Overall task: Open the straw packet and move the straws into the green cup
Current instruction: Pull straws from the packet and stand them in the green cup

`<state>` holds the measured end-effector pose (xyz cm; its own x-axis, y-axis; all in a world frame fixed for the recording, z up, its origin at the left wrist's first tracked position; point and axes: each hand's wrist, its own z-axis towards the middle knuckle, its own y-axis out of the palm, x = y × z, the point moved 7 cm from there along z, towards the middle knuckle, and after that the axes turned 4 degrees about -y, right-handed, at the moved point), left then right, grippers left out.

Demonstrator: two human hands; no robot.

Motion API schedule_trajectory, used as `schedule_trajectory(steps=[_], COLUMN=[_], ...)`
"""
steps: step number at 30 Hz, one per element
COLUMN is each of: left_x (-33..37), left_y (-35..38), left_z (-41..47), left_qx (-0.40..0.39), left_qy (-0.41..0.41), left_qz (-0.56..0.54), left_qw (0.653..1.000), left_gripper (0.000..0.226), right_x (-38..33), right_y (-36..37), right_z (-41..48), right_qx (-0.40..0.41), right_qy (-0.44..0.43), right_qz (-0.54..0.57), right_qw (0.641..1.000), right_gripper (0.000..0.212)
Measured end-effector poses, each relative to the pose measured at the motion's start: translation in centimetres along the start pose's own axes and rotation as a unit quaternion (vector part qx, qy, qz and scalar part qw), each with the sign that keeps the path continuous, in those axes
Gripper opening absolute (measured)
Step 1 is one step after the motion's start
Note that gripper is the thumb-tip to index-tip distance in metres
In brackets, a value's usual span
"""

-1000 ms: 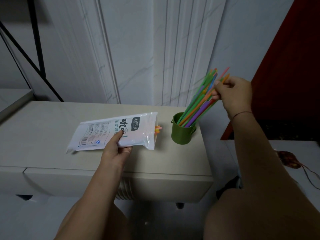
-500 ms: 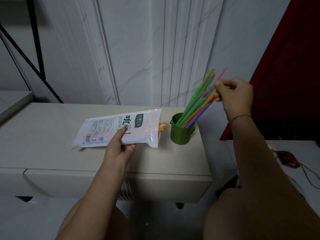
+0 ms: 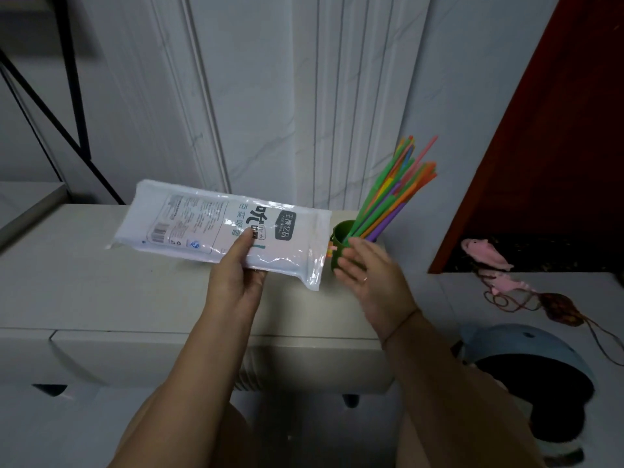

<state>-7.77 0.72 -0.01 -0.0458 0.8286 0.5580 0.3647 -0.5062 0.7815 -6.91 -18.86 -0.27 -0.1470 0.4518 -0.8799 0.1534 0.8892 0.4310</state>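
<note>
1. Right hand (image 3: 371, 275) has let go of the straw bundle (image 3: 393, 194) and dropped from the straw tops to cup height; a second ago it pinched them near the upper ends.
2. Straws now stand unaided in the green cup (image 3: 341, 246), leaning right, fanned at the top.
3. Reading: this batch is delivered. A few straw ends (image 3: 330, 248) poke from the straw packet (image 3: 223, 231), so more remain.
4. Right hand: open, fingers spread, empty, just before the cup and near the packet mouth.
5. Left hand (image 3: 236, 278): grips the packet's near edge, thumb on top, raised off the cabinet top (image 3: 101, 282) and higher than before.
</note>
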Motion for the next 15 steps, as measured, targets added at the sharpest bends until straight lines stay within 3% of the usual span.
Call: schedule_trajectory(steps=[2, 4, 10, 15], left_x=[0.6, 1.1, 1.5, 1.4], left_y=[0.8, 1.5, 3.0, 2.9], left_z=[-0.5, -1.0, -1.7, -1.7], left_qx=[-0.031, -0.056, -0.070, -0.058], left_qy=[0.041, 0.083, 0.127, 0.127], left_qz=[0.061, 0.111, 0.157, 0.140], left_qw=[0.997, 0.989, 0.977, 0.980], left_gripper=[0.043, 0.048, 0.050, 0.048], right_x=[1.7, 2.0, 2.2, 3.0], right_y=[0.9, 1.5, 2.1, 1.2], right_z=[-0.2, -0.3, -0.4, -0.2], right_qx=[-0.035, -0.056, -0.068, -0.067], right_qy=[0.096, 0.127, 0.148, 0.157], right_qz=[0.104, 0.140, 0.127, 0.068], right_qw=[0.989, 0.980, 0.978, 0.983], right_gripper=[0.032, 0.034, 0.040, 0.025])
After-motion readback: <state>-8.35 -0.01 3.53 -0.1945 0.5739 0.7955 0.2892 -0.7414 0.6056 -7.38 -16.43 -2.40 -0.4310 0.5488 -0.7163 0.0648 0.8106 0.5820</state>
